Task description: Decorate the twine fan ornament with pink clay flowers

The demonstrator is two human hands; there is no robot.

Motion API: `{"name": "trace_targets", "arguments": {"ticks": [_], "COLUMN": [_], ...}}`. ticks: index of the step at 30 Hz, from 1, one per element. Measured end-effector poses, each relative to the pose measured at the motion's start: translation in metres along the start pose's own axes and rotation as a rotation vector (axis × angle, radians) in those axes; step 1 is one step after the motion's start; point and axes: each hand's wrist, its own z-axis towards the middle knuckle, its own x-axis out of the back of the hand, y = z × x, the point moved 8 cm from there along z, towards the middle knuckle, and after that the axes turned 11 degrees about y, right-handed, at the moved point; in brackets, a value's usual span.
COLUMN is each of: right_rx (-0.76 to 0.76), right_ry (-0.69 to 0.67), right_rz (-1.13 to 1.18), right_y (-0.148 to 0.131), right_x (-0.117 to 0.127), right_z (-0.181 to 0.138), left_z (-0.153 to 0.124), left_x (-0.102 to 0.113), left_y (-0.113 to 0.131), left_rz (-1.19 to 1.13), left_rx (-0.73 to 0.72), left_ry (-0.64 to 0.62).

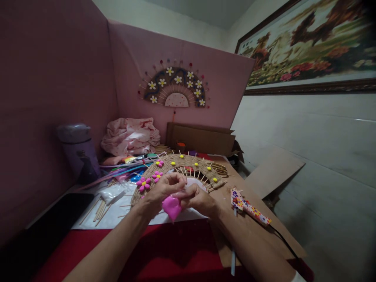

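Observation:
My left hand [164,192] and my right hand [198,199] meet just above the table, fingers pinched together on a small clear bag of pink clay [172,207] that hangs between them. Right behind the hands lies a woven fan-shaped craft piece [179,164] with wooden sticks, yellow dots and pink clay flowers [143,183] along its left side.
A floral-patterned glue gun [249,206] with a black cord lies to the right on cardboard. Loose sticks [101,209], coloured strips, a purple bottle [79,150], pink cloth and a dark phone [67,207] sit at the left. A finished fan [175,88] hangs on the pink board.

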Motion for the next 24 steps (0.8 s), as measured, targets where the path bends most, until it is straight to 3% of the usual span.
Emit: {"name": "trace_targets", "arguments": {"ticks": [4,9,13,18,22,24], "right_rx": [-0.019,-0.037,-0.076,-0.019,0.021,0.067], "right_ry": [-0.081,-0.074,-0.100,-0.115,-0.058,0.033], "right_rz": [0.022,0.053,0.081,0.024,0.000,0.000], "right_y": [0.000,-0.003,-0.001,-0.004,-0.006,-0.010], "right_x": [-0.010,-0.016,-0.020,-0.017,-0.011,-0.004], "right_z": [-0.004,-0.006,-0.006,-0.003,0.000,0.003], "left_z": [0.001,0.001,0.001,0.001,0.003,0.004], "left_x": [-0.001,-0.004,0.003,0.006,0.012,0.018], "left_y": [-0.003,-0.003,0.004,0.006,0.006,0.014], "left_rz": [-0.037,-0.032,0.019,0.059,0.126,0.149], "left_rx": [0.007,-0.027,-0.070,-0.099,-0.129,-0.201], "left_ry": [-0.005,-0.010,0.058,0.093,0.165,0.247]}}
